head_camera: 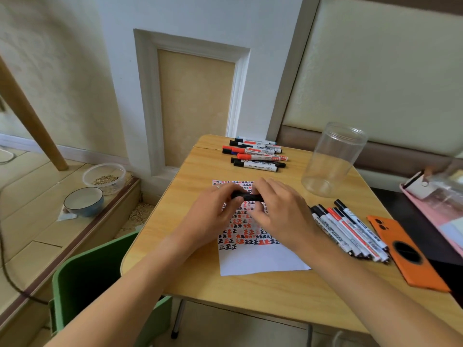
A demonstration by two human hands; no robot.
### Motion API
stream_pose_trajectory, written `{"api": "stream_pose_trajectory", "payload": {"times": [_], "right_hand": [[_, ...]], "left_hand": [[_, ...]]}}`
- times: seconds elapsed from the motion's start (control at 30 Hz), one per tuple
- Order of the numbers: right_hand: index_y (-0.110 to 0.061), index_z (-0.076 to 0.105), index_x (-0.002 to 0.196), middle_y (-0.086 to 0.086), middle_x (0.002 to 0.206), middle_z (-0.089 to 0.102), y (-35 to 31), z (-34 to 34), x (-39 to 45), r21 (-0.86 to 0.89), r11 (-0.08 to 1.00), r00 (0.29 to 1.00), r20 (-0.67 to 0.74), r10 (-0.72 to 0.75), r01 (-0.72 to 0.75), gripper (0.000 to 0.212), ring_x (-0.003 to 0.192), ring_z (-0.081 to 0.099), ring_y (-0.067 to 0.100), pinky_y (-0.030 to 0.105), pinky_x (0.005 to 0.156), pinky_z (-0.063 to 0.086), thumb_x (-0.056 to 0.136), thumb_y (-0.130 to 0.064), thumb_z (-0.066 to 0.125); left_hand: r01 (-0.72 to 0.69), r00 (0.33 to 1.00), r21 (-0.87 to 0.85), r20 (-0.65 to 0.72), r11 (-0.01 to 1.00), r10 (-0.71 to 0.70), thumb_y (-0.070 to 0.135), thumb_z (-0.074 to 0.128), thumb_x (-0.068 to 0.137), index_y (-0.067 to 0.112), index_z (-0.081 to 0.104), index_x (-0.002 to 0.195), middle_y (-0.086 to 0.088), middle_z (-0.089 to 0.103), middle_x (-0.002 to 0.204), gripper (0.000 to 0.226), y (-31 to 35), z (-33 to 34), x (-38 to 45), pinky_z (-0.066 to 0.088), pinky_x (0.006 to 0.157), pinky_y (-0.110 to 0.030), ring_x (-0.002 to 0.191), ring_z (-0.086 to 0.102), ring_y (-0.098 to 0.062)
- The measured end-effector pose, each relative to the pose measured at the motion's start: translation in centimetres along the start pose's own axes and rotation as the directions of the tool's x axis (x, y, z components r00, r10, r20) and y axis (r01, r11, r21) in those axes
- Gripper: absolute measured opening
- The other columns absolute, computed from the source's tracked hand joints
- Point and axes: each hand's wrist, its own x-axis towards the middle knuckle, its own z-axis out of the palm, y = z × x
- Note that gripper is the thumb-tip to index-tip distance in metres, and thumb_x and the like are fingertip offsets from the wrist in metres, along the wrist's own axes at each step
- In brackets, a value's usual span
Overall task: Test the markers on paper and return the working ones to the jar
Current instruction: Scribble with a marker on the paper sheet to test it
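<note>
Both of my hands hold one black marker (246, 196) level above the white paper (260, 259), which is covered with red and black test marks. My left hand (215, 209) grips the marker's left end and my right hand (278, 211) grips its right end. A clear plastic jar (333, 161) stands with nothing in it at the table's back right. Several markers (255, 156) lie in a pile at the far edge. Another bunch of several markers (350, 229) lies right of the paper, beside my right wrist.
An orange phone (408, 254) lies face down near the right edge of the wooden table (190, 186). A green bin (82, 284) stands at the table's left front corner. Two bowls (85, 201) sit on the floor ledge to the left. A pink item (436, 204) lies far right.
</note>
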Motion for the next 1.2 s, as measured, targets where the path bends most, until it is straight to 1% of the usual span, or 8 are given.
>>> {"api": "stream_pose_trajectory", "payload": {"times": [0.2, 0.3, 0.47, 0.6, 0.73, 0.9, 1.1, 1.2], "right_hand": [[-0.025, 0.061, 0.106, -0.011, 0.095, 0.06, 0.1, -1.7, -1.1, 0.315, 0.932, 0.97, 0.212, 0.116, -0.18, 0.014, 0.086, 0.057, 0.014, 0.04, 0.07, 0.051, 0.098, -0.034, 0.054], [-0.021, 0.066, 0.098, -0.012, 0.084, 0.058, -0.2, -2.2, -1.4, 0.367, 0.902, 0.958, 0.253, 0.137, -0.226, 0.013, 0.078, 0.053, 0.008, 0.038, 0.065, 0.045, 0.101, -0.03, 0.058], [-0.026, 0.068, 0.106, -0.008, 0.088, 0.067, -1.6, -2.9, -1.8, 0.402, 0.857, 0.913, 0.371, 0.171, -0.323, 0.009, 0.082, 0.061, 0.011, 0.035, 0.072, 0.05, 0.1, -0.031, 0.063], [-0.025, 0.072, 0.097, -0.005, 0.076, 0.066, -2.2, -3.4, -1.6, 0.401, 0.831, 0.876, 0.443, 0.191, -0.384, 0.015, 0.063, 0.053, 0.006, 0.023, 0.055, 0.036, 0.102, -0.031, 0.059], [-0.032, 0.074, 0.092, 0.0, 0.074, 0.068, -2.4, -3.6, -1.4, 0.42, 0.812, 0.872, 0.445, 0.206, -0.406, 0.017, 0.063, 0.056, 0.014, 0.022, 0.052, 0.034, 0.102, -0.032, 0.06], [-0.03, 0.078, 0.097, -0.007, 0.063, 0.059, -2.3, -3.7, -1.3, 0.445, 0.788, 0.865, 0.455, 0.21, -0.425, 0.019, 0.053, 0.046, 0.004, 0.018, 0.049, 0.031, 0.102, -0.032, 0.06], [-0.039, 0.079, 0.106, -0.013, 0.058, 0.057, -1.3, -3.6, -1.7, 0.457, 0.762, 0.857, 0.454, 0.243, -0.459, 0.017, 0.051, 0.043, 0.004, 0.02, 0.049, 0.028, 0.1, -0.041, 0.063], [-0.027, 0.077, 0.096, -0.008, 0.06, 0.055, -0.9, -3.2, -2.2, 0.445, 0.761, 0.85, 0.461, 0.256, -0.471, 0.023, 0.052, 0.041, 0.005, 0.023, 0.052, 0.029, 0.102, -0.04, 0.059]], "left_hand": [[-0.066, 0.998, -0.01, 0.014, 0.998, 0.066, 0.02, 0.065, 0.099, 0.025, 0.07, 0.12, 0.011, 0.07, 0.102, 0.022, 1.8, -0.8, -1.1, 0.049, 0.076, -0.021, 0.09, 0.062, -0.005], [-0.095, 0.995, 0.031, 0.015, 0.995, 0.094, 0.019, 0.067, 0.098, 0.023, 0.071, 0.12, 0.01, 0.071, 0.106, 0.023, 2.1, -1.1, -1.5, 0.053, 0.078, -0.025, 0.092, 0.064, -0.005], [-0.128, 0.992, 0.164, 0.006, 0.978, 0.129, 0.024, 0.069, 0.095, 0.023, 0.068, 0.117, 0.008, 0.071, 0.105, 0.022, 2.1, -1.3, -2.8, 0.054, 0.078, -0.042, 0.094, 0.066, -0.014], [-0.143, 0.988, 0.247, -0.025, 0.959, 0.154, 0.031, 0.07, 0.094, 0.025, 0.069, 0.113, 0.009, 0.07, 0.102, 0.019, 2.3, -1.6, -3.4, 0.052, 0.078, -0.042, 0.092, 0.065, -0.015], [-0.168, 0.982, 0.268, -0.036, 0.949, 0.184, 0.027, 0.071, 0.094, 0.023, 0.07, 0.111, 0.008, 0.071, 0.1, 0.018, 2.5, -1.9, -3.4, 0.052, 0.076, -0.038, 0.089, 0.065, -0.014], [-0.183, 0.98, 0.266, -0.031, 0.946, 0.198, 0.024, 0.072, 0.093, 0.023, 0.072, 0.111, 0.008, 0.072, 0.097, 0.018, 2.3, -1.6, -3.1, 0.046, 0.076, -0.029, 0.086, 0.064, -0.014], [-0.201, 0.976, 0.27, -0.02, 0.942, 0.215, 0.02, 0.072, 0.092, 0.019, 0.073, 0.107, 0.005, 0.072, 0.096, 0.016, 2.3, -1.0, -2.4, 0.05, 0.071, -0.031, 0.084, 0.064, -0.016], [-0.183, 0.981, 0.296, -0.015, 0.938, 0.196, 0.025, 0.071, 0.092, 0.021, 0.072, 0.106, 0.008, 0.072, 0.096, 0.015, 2.2, -0.6, -2.1, 0.046, 0.072, -0.028, 0.085, 0.064, -0.013]]}}
